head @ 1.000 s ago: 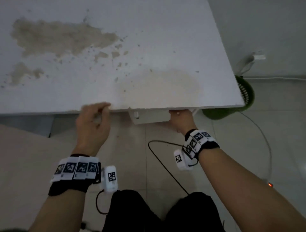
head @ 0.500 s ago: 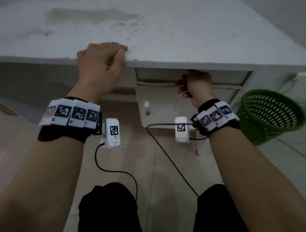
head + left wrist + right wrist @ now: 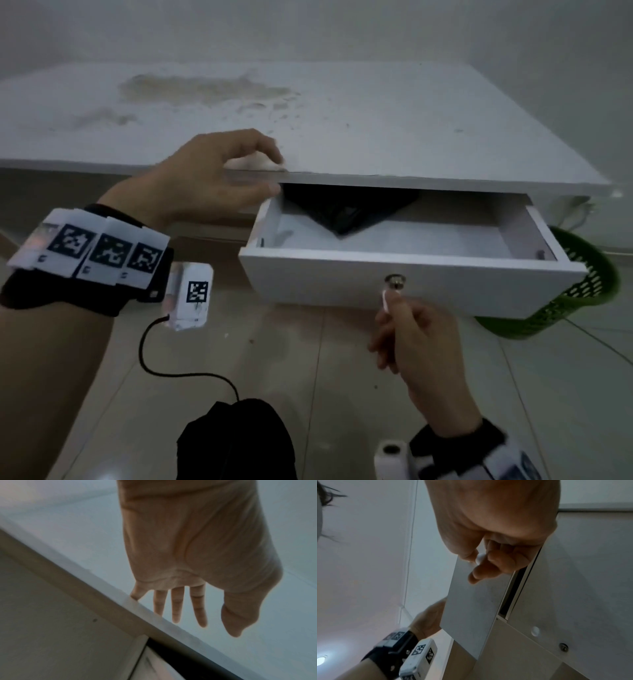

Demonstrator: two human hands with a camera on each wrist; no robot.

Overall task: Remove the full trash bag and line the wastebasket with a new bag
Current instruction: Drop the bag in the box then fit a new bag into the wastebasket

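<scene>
White plastic key tab (image 3: 385, 299), pinched in the curled fingers of the right hand (image 3: 416, 337), sits in the round metal lock (image 3: 395, 281) on the front of the pulled-out white wooden drawer (image 3: 404, 286). Folded black plastic trash bag (image 3: 347, 212) lies at the drawer's back edge. Left hand (image 3: 209, 181), fingers relaxed, rests on the stained white table (image 3: 342, 116) at its front edge. Green perforated plastic wastebasket (image 3: 579, 301) stands on the floor beyond the drawer's right corner.
</scene>
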